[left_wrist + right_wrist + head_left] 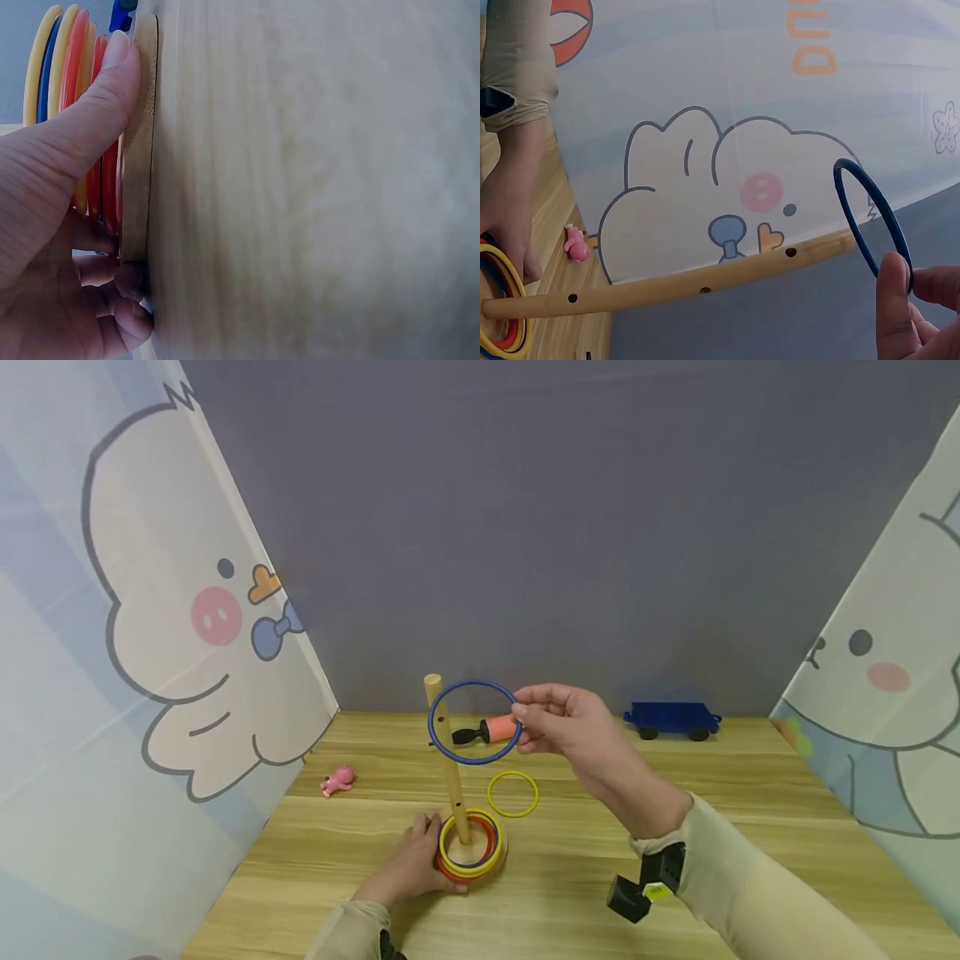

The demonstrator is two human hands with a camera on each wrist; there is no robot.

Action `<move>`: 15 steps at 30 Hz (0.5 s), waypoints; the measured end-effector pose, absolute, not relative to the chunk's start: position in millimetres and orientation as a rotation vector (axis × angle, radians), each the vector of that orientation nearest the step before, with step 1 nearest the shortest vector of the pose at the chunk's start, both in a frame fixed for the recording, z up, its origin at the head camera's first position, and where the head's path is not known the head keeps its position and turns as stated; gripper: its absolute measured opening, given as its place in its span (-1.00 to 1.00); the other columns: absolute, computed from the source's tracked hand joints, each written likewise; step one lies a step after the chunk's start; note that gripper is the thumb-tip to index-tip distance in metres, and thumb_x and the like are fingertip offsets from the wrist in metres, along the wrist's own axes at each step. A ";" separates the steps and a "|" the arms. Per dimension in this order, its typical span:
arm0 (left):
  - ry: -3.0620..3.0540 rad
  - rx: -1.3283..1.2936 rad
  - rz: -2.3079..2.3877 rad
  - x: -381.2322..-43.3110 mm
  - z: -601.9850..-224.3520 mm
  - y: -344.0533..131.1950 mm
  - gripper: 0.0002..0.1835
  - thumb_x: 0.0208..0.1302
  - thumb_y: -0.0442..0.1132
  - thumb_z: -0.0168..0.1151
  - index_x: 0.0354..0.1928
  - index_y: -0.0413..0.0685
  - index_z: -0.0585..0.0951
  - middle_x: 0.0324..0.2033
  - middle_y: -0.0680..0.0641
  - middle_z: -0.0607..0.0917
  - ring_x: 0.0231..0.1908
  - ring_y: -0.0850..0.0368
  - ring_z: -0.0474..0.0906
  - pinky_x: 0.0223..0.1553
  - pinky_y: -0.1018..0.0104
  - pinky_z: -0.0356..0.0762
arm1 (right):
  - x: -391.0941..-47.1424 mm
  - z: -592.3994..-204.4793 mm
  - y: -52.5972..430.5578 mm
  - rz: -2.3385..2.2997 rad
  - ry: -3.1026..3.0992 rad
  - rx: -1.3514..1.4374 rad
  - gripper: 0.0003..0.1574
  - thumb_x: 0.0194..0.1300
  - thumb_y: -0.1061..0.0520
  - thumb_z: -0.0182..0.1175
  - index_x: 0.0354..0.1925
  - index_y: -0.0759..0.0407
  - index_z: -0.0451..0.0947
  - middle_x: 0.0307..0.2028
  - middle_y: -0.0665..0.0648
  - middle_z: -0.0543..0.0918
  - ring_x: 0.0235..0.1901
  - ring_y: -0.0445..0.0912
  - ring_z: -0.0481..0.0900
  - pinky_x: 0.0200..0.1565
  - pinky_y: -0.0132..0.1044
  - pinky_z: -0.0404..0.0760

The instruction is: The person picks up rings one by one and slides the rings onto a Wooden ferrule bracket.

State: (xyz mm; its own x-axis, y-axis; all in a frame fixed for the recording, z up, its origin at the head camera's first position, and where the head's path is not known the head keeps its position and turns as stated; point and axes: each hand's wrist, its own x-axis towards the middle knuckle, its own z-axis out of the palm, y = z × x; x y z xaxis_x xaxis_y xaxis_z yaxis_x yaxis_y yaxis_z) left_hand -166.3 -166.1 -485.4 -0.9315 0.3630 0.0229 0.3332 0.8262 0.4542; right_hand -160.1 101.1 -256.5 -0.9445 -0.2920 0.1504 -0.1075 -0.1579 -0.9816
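My right hand (570, 727) pinches a thin blue ring (474, 762) between thumb and fingers. The ring is held by the upper end of a wooden post (452, 777); in the right wrist view the post's tip lies close to the ring (891, 217), and whether it enters the opening I cannot tell. Low down, my left hand (412, 864) grips the round wooden base (139, 187), its thumb lying across the edges of the stacked rings (73, 60). That stack of yellow, blue, red and orange rings surrounds the foot of the post.
A yellow ring (513, 815) lies flat on the wooden table behind the base. Farther back is a coral cylinder with a black end (498, 728). A blue toy wagon (675, 717) stands at back right, a small pink figure (339, 779) at left. Printed panels flank the table.
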 end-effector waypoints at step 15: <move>2.925 0.558 0.711 -167.0 -483.3 -166.5 0.31 -0.29 0.28 0.59 0.36 -0.49 0.23 -0.03 -0.22 0.33 -0.04 -0.21 0.42 0.01 -0.08 0.46 | -162.8 -242.8 76.9 -2.326 1.895 -0.532 -0.69 0.37 0.29 0.17 0.03 0.43 0.48 -0.39 0.18 0.65 -0.48 -0.09 0.67 -0.32 -0.22 0.68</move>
State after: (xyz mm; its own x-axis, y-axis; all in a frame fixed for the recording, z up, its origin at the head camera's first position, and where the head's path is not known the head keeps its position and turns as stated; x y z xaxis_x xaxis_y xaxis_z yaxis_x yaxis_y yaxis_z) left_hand -167.0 -166.5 -483.3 -0.9305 0.3663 0.0075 0.3289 0.8261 0.4576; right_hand -162.8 76.9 -242.8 -0.9346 -0.2892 0.2071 -0.1444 -0.2235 -0.9639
